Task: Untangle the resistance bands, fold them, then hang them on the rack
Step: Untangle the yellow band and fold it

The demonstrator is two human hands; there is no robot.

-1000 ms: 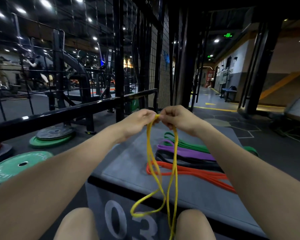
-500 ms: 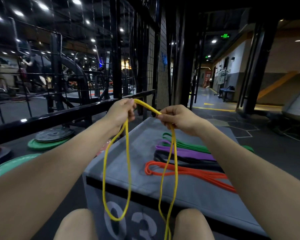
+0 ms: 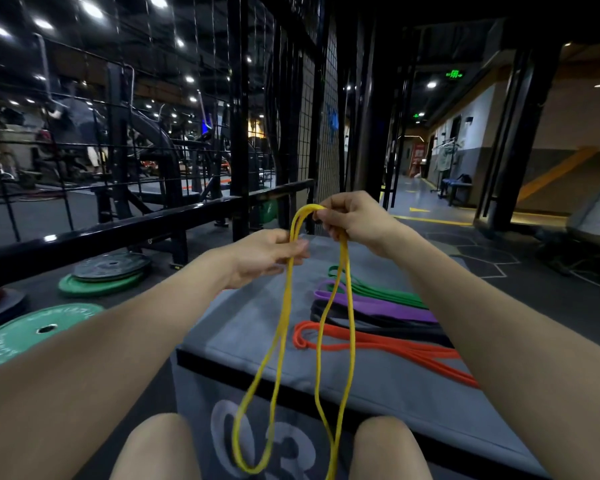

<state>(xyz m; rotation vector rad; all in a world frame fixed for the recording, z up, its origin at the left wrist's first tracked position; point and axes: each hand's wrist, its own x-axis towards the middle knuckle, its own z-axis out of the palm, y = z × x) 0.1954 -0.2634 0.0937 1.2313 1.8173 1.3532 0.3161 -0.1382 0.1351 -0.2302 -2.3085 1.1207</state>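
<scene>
Head-worn camera looks forward and down, close over a grey box.

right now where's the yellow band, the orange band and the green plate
yellow band (image 3: 284, 327): head view, left hanging strand
orange band (image 3: 378, 344): head view, middle of its length on the box
green plate (image 3: 32, 336): head view, face near the centre hole

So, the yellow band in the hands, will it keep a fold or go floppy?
Probably floppy: the yellow band hangs in long limp loops below the right hand and left hand. It looks light and thin. A fold would likely spring open unless pinched.
</scene>
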